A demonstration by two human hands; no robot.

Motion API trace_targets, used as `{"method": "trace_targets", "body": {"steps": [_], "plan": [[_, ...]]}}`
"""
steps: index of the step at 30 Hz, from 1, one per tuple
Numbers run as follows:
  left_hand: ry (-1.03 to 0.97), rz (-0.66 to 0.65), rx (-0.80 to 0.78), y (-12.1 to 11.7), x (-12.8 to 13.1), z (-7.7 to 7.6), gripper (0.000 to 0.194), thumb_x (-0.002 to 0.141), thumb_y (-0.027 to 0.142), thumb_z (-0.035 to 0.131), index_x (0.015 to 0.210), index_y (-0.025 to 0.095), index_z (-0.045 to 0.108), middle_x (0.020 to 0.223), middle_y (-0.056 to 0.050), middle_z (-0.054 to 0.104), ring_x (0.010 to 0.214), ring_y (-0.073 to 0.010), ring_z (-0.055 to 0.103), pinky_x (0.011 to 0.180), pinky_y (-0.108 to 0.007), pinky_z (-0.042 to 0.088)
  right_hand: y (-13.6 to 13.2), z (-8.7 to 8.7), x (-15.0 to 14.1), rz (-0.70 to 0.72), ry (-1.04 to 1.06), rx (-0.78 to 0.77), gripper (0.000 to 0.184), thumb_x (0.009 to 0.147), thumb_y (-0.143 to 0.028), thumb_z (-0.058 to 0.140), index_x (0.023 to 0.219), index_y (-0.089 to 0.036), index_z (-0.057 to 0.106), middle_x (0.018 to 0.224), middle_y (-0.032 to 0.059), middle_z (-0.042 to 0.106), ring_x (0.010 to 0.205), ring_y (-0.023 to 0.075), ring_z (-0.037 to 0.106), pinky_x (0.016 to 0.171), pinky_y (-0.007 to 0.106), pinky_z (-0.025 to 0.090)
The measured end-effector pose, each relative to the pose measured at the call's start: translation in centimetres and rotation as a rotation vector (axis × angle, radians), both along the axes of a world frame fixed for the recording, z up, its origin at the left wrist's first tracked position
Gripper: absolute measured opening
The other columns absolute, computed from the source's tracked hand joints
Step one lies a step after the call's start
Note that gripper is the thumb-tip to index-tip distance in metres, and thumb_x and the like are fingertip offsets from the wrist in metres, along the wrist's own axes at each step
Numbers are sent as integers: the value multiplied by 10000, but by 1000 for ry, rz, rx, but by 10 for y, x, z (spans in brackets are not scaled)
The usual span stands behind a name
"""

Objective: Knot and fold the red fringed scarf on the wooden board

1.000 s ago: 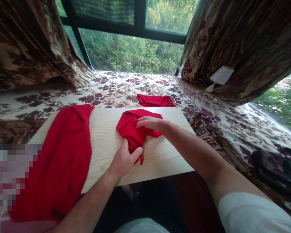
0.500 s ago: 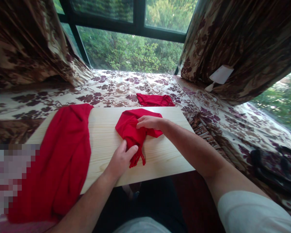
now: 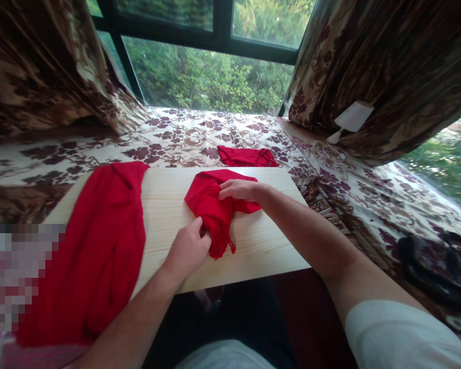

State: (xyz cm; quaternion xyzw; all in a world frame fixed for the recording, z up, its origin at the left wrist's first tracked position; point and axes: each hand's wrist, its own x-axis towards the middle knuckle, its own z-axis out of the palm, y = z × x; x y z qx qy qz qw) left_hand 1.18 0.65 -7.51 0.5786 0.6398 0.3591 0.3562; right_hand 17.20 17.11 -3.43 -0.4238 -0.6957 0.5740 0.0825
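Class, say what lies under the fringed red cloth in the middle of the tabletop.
The red cloth rests on the pale wood-grain tabletop, which shows around its edges. The surface directly beneath is covered, so whether anything else lies there cannot be seen.

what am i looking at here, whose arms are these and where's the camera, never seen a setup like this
There is no machine here: these are a person's own bare arms, seen from a camera worn on their head, looking forward and down. On the pale table lie two red cloths. The left hand pinches the middle cloth near its fringe; the right hand lies on it, though whether it grips is hard to tell. The larger cloth spreads over the table's left side and past its edge. A far cloth, also red, lies beyond the table.
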Motion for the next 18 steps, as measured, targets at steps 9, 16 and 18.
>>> {"method": "trace_targets", "body": {"steps": [9, 16, 18], "plan": [[668, 92, 555, -24, 3, 12, 26, 788, 186, 635, 786, 203, 655, 1148, -133, 646, 1127, -328, 553, 950, -450, 381, 3, -2, 0, 59, 85, -19, 236, 645, -311, 678, 603, -183, 484, 624, -62, 456, 609, 95, 390, 581, 262, 318], [602, -48, 408, -17, -14, -5, 115, 796, 128, 529, 732, 223, 519, 802, -58, 620, 795, -227, 583, 736, -343, 443, 2, -2, -1, 13, 110, -10, 244, 633, -302, 678, 591, -185, 468, 609, -65, 463, 595, 91, 403, 571, 252, 317], [591, -10, 389, -13, -18, -9, 106, 767, 126, 532, 822, 213, 555, 850, -69, 633, 843, -245, 589, 769, -353, 451, 5, -3, 2, 32, 86, 53, 274, 645, -312, 682, 578, -187, 447, 579, -75, 417, 562, 79, 357, 538, 249, 275]]}}
